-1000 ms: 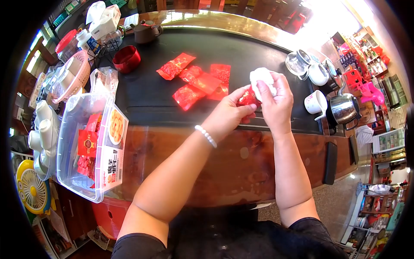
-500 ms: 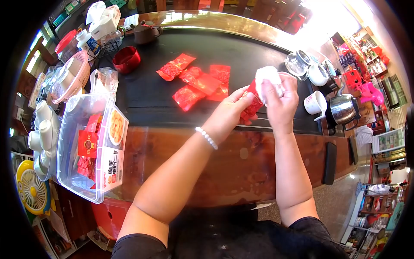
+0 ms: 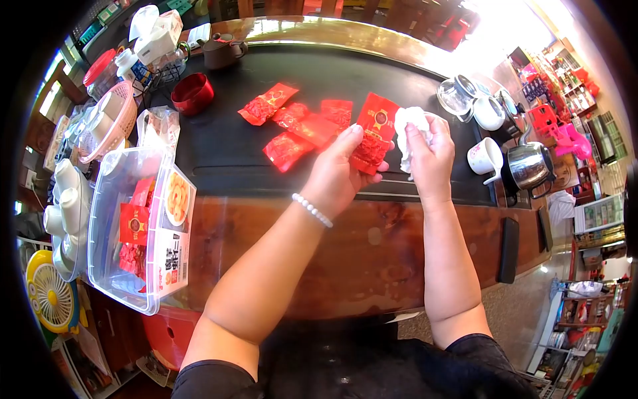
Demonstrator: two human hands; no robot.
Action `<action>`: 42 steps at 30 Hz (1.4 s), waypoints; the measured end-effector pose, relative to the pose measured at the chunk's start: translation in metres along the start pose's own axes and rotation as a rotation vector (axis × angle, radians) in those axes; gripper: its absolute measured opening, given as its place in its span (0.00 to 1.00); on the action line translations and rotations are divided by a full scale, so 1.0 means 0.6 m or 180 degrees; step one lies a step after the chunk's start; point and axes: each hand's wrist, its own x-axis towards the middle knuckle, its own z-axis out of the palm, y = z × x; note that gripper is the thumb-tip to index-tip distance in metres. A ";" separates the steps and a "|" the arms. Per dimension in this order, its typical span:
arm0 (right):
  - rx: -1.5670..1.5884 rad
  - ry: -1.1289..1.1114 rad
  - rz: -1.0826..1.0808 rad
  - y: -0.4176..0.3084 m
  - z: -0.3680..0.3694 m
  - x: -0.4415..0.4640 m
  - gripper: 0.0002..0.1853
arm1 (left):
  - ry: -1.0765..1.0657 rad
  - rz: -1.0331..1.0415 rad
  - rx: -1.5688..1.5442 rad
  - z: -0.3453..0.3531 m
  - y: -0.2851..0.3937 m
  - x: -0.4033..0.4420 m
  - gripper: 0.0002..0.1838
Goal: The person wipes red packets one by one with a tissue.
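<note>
One packet [image 3: 375,132] is being held at one o'clock by the left hand [image 3: 339,163], the right hand [image 3: 433,151] gripping a cloth [image 3: 407,124] whose snagging could dislodge it.

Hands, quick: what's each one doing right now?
Left hand: holding a red packet with a gold emblem.
Right hand: closed on a crumpled white cloth or tissue.

Beyond the far right corner of the black tray [image 3: 299,70], we see light burned to plain white, with a bright sheen along the wooden rim [image 3: 345,32] behind the tray. Above the tray, the red packet [image 3: 374,137] comes to us vivid, while the shelves [image 3: 579,326] to its right lean and soften under fisheye distortion, within black vignetting.
</note>
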 end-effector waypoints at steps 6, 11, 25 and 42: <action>0.0622 0.0068 0.0212 0.005 0.002 0.002 0.06 | -0.0152 -0.0282 0.0092 -0.005 -0.001 0.001 0.23; 0.0096 0.0536 0.0149 0.011 -0.007 0.007 0.06 | -0.0400 -0.0420 -0.0463 -0.009 -0.002 0.003 0.25; -0.0513 -0.1260 -0.1193 -0.065 0.045 -0.044 0.11 | -0.1353 0.0007 -0.1712 -0.062 -0.024 0.036 0.20; -0.0464 -0.0795 -0.1183 -0.064 0.041 -0.040 0.13 | -0.0494 0.0017 -0.1600 -0.029 0.000 0.018 0.18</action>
